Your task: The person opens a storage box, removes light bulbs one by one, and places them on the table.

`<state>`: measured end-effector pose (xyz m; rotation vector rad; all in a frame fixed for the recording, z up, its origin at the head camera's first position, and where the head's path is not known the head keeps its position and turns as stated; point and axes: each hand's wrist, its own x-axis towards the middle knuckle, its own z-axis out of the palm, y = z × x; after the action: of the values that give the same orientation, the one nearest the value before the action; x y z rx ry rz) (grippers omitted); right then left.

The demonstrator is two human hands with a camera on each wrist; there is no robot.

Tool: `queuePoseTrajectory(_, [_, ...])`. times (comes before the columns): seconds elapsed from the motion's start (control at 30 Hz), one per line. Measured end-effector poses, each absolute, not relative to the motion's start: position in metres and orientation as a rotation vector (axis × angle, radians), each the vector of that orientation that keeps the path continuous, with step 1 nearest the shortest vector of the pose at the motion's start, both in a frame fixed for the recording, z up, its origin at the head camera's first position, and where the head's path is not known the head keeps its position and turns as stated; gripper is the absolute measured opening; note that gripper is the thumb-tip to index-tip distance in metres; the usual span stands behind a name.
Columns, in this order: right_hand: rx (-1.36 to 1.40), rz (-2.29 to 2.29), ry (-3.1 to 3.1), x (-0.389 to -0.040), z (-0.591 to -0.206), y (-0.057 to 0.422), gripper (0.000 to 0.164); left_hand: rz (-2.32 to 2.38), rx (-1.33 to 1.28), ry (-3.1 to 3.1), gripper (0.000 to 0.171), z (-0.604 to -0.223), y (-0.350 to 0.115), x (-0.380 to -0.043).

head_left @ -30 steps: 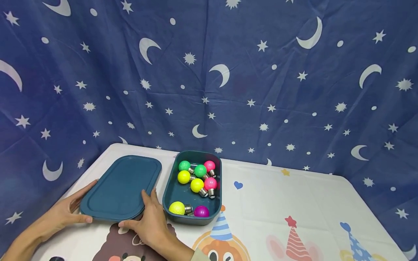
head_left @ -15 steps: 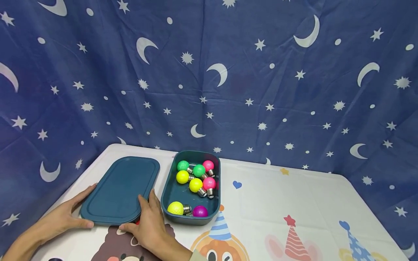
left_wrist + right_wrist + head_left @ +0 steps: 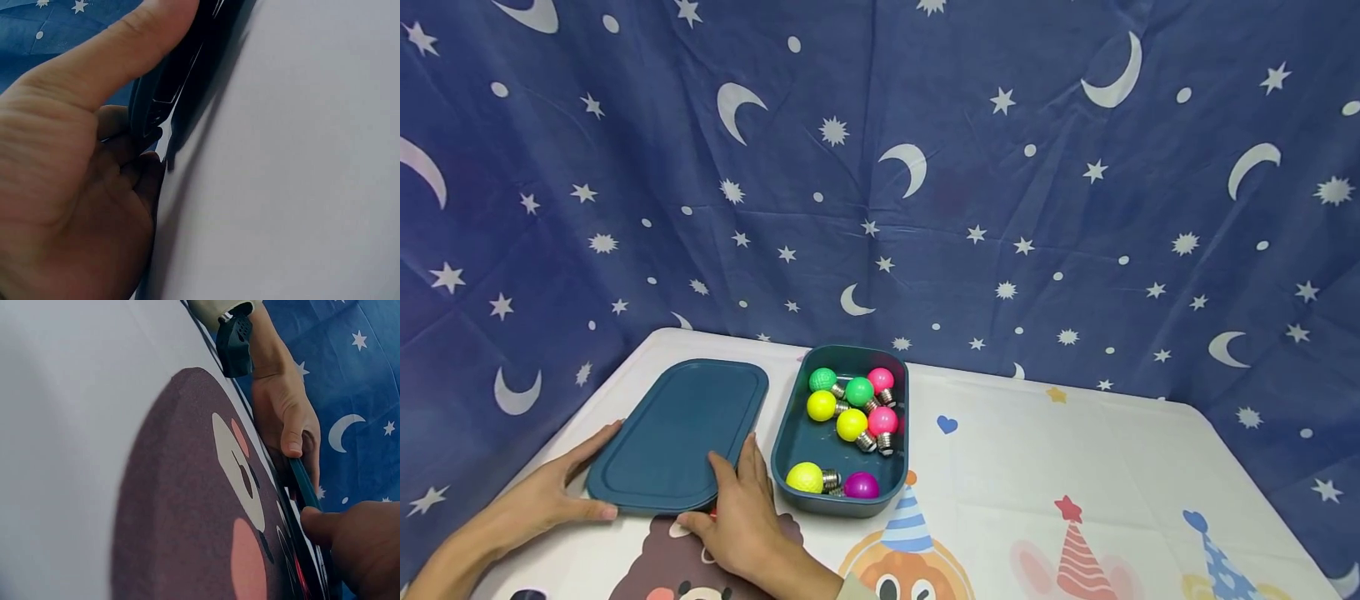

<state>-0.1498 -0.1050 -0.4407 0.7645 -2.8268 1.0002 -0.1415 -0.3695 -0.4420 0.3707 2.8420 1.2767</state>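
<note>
A dark teal lid [image 3: 677, 433] with rounded corners lies at the left of the table in the head view. My left hand [image 3: 546, 496] grips its near left corner, thumb at the front edge and fingers along the side. At the near right corner, my right hand [image 3: 741, 508] holds it with the thumb in front and fingers along the right side. Something dark with a red part [image 3: 301, 575] shows beneath the lid in the right wrist view; its kind is hidden. To the right stands a teal box [image 3: 827, 504] without a cover, holding several colored light bulbs [image 3: 852, 425].
The bulbs include yellow, green, pink and a purple bulb [image 3: 861, 485]. A white tablecloth [image 3: 1000, 450] printed with cartoon animals covers the table. Behind hangs a blue curtain [image 3: 955, 208] with moons and stars. A small dark object [image 3: 527, 595] shows at the bottom left.
The lid's near end has come down slightly toward me. A red spot now shows under its near right corner. My right index finger has shifted a little left over the lid.
</note>
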Motion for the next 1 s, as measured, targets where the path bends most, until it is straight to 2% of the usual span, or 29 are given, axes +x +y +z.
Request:
queuePoseTrajectory(0.53, [0.862, 1.044, -2.768, -0.148, -0.437, -0.103, 0.056, 1.273, 0.393, 2.834, 0.091, -0.440, -0.366, -0.143])
queuePoseTrajectory(0.7, [0.925, 1.020, -2.648, -0.146, -0.428, -0.100, 0.055, 1.258, 0.472, 2.878, 0.090, -0.435, -0.366, -0.145])
queuePoseTrajectory(0.87, [0.949, 1.053, -2.480, -0.143, -0.415, -0.096, 0.048, 1.304, 0.418, 2.831, 0.087, -0.427, -0.360, -0.147])
queuePoseTrajectory(1.0, [0.973, 1.114, -2.418, -0.143, -0.400, -0.089, 0.049, 1.387, 0.452, 2.805, 0.087, -0.420, -0.352, -0.150])
